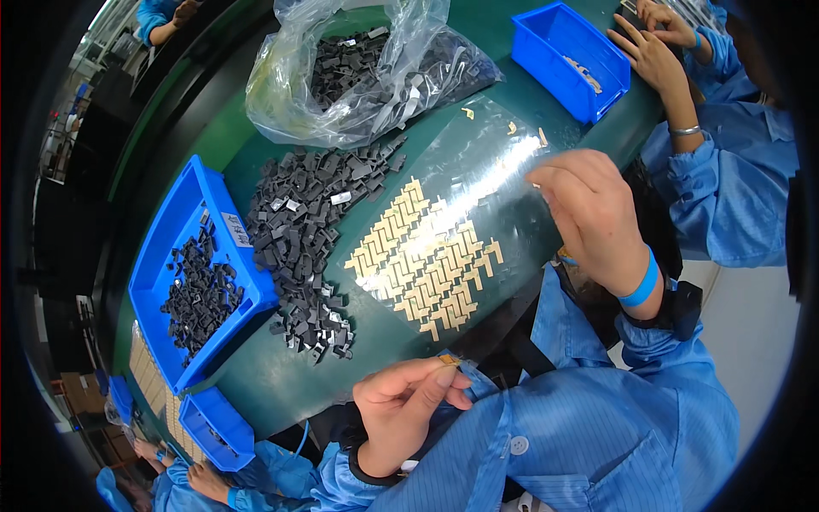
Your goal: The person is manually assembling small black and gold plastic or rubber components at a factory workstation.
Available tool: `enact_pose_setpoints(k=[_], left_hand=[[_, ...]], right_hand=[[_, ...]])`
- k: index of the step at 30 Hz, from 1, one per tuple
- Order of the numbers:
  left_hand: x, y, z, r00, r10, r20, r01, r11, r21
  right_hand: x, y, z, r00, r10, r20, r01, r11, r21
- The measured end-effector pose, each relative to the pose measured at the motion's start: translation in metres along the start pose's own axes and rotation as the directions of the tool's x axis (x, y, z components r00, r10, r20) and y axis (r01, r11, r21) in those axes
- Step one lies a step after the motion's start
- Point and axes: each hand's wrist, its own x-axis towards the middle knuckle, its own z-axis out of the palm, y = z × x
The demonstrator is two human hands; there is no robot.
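Note:
My left hand point(409, 403) is closed near my chest, with a small gold-coloured metal piece point(450, 360) pinched between thumb and fingertips. Raised over the right edge of the clear plastic sheet point(512, 282), my right hand point(593, 213) has its fingertips pressed together in a pinch. Whatever sits between those fingertips is too small to make out. Slanted rows of small tan, angled strips point(435, 256) lie on the sheet between my hands. A few loose strips point(512, 128) lie by the sheet's far end.
Black plastic parts point(316, 213) are heaped left of the sheet, below a clear bag point(367, 77) of similar parts. A blue tray point(158, 264) holds more, beside a small blue bin point(217, 431). Another blue bin point(554, 51) stands far right, near a co-worker's hands point(657, 64).

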Motion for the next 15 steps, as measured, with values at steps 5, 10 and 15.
enact_pose_setpoints(k=[5,10,15], left_hand=[[0.003,-0.005,0.009,0.998,-0.015,-0.062,0.011,0.998,-0.068],[0.001,-0.006,0.013,0.996,-0.011,-0.090,0.000,0.992,-0.126],[0.001,-0.005,0.012,0.994,0.062,-0.095,-0.069,0.995,-0.072]], right_hand=[[-0.010,-0.036,0.002,0.996,0.013,0.091,-0.064,0.807,0.587],[-0.020,-0.073,0.015,0.991,0.028,0.128,-0.125,0.500,0.857],[-0.023,-0.073,0.018,0.962,0.054,0.268,-0.269,0.367,0.890]])
